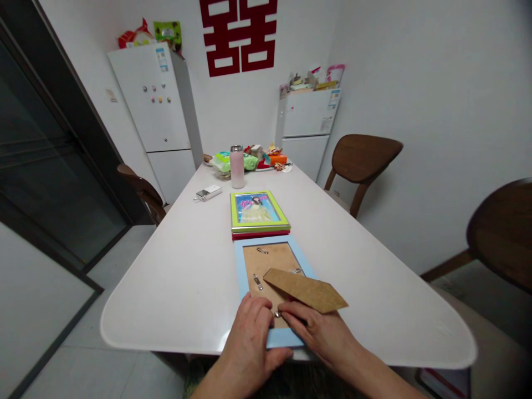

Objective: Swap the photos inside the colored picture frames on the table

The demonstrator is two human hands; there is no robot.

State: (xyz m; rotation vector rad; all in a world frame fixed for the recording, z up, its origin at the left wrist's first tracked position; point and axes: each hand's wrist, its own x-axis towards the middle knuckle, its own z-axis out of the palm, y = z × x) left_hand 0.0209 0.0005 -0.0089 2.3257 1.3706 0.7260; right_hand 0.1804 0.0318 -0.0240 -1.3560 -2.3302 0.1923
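Two hands at the near end of our white desk (166, 293): our left hand (249, 332) curls over the edge of a face-down blue photo frame (240, 271), grip snug on it, and our right hand (318, 332) sits by a metal clip (276, 313) under a loose kraft backing board (305, 291), can't tell if that grip's on it. Green frame (260, 210) stacked on a red frame (249, 236) just beyond.

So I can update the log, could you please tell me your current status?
Left hand gripping near edge of face-down light-blue picture frame; right hand on tan cardboard flap. Lime-green frame atop red frame just beyond.
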